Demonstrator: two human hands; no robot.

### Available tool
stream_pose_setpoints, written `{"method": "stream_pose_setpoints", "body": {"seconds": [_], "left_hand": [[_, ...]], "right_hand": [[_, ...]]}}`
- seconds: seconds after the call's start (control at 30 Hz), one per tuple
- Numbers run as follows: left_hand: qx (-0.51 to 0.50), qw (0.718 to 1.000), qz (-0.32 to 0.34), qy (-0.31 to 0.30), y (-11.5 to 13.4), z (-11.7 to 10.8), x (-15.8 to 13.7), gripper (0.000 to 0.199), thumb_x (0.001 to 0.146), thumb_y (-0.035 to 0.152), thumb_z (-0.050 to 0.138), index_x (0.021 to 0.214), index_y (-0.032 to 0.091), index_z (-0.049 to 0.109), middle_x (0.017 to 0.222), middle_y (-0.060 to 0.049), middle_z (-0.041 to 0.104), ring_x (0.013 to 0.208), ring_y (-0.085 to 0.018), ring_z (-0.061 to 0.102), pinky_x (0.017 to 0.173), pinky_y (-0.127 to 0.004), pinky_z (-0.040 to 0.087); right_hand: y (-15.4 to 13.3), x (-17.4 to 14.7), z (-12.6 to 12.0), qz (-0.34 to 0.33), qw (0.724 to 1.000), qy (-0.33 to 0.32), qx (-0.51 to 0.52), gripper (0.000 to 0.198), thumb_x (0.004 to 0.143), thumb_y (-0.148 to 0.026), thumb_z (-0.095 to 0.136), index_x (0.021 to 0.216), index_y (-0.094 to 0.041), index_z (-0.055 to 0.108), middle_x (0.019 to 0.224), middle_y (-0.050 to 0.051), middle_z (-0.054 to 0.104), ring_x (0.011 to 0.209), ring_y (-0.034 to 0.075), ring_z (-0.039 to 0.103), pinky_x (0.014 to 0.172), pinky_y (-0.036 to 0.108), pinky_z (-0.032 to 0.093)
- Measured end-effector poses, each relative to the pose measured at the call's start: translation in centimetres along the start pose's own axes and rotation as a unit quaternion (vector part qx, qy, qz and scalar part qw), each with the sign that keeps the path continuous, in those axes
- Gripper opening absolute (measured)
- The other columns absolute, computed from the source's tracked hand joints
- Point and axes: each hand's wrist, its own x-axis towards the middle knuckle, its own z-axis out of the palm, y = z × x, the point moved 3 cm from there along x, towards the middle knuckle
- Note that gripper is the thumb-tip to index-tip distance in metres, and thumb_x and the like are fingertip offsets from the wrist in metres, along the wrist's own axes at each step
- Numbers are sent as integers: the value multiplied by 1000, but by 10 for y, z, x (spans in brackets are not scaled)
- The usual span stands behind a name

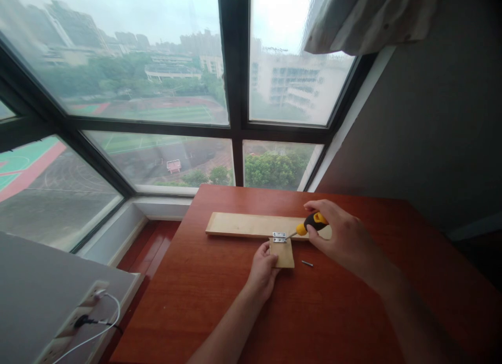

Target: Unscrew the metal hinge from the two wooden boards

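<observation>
My left hand (265, 268) grips a flat, squarish piece of pale wood (284, 257) by its side, thumb on top. My right hand (347, 236) clasps the rounded black-and-yellow handle of a screwdriver (301, 229), its slim shaft slanting to the shiny metal hinge (279, 240) at the wood's far edge. Beyond lies a long, narrow plank (245, 224); a thin metal rod (307, 263) rests on the reddish-brown wooden table (188, 301).
</observation>
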Motion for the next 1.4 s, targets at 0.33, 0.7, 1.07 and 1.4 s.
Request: {"method": "stream_pose_setpoints", "body": {"seconds": [0.33, 0.7, 1.07, 1.4], "left_hand": [[-5, 1000, 0, -6, 1, 2, -2, 42, 60, 3, 61, 100, 15, 60, 92, -7, 68, 79, -17, 63, 70, -29, 53], [-12, 1000, 0, -9, 3, 5, -4, 42, 58, 4, 62, 99, 16, 60, 90, -6, 68, 78, -17, 64, 73, -29, 52], [-4, 1000, 9, -13, 0, 3, -1, 45, 55, 7, 63, 100, 16, 61, 83, -4, 68, 74, -17, 63, 66, -26, 50], [-1, 1000, 7, -11, -2, 1, 0, 45, 56, 8, 65, 100, 16, 61, 85, -5, 68, 77, -18, 64, 68, -27, 51]], "right_hand": [[15, -6, -13, 100, 957, 3, 273, 31, 79, -17, 45, 109, -25, 48, 97, 3, 63, 87, 19, 63, 78, 33, 52], [25, -4, 74, 59, 982, -154, -93, 29, 93, -33, 44, 72, -20, 58, 77, 5, 68, 70, 19, 63, 63, 29, 40], [27, -16, 124, 70, 937, -282, -195, 27, 96, -31, 42, 91, -19, 65, 91, 10, 71, 81, 23, 68, 65, 29, 43], [28, -15, 129, 75, 932, -300, -188, 25, 95, -28, 41, 96, -17, 64, 96, 12, 70, 84, 23, 67, 68, 31, 42]]}}
